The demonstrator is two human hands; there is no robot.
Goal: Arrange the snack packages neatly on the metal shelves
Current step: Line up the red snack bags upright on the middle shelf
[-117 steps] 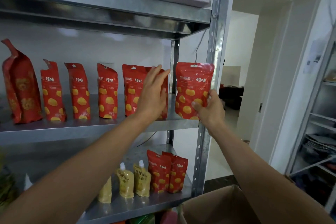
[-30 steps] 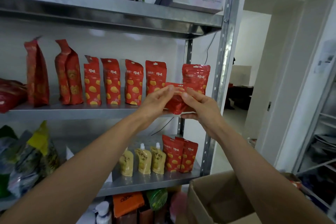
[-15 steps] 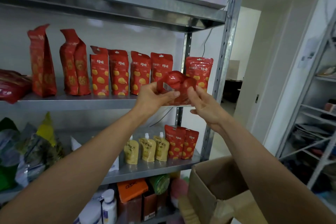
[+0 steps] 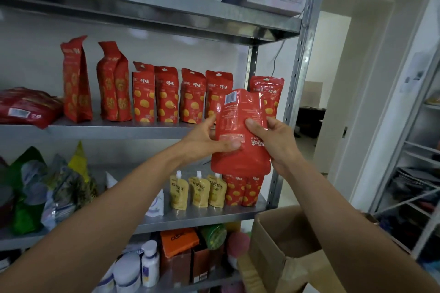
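Head view looks up at a grey metal shelving unit (image 4: 307,59), whose middle shelf (image 4: 107,131) carries the work. Low at the right, off the shelving, stands an open brown cardboard box (image 4: 281,245). Along the right half of the middle shelf a row of red foil pouches printed with yellow ovals (image 4: 167,100) stands upright near the front edge. A lone matching pouch (image 4: 271,89) stands at the right end by the upright post, and a gap separates it from the row. Directly in front of that gap, just clear of the shelf's front edge, both hands hold up a red glossy foil pouch (image 4: 238,112). Its long axis is close to upright and its plain back faces the camera. The lettering near its lower end reads upside down and the barcode sits at the top, so it appears to be inverted. The open slot lies just behind and slightly above the hands, and neither hand is clearly nearer to it. The pouch probably needs turning end for end and face outward before it goes in. The left hand (image 4: 202,140) clasps the left edge, thumb pressed across the lower face. The right hand (image 4: 281,140) clasps the right edge, thumb on the middle of the face; its fingers behind are hidden.
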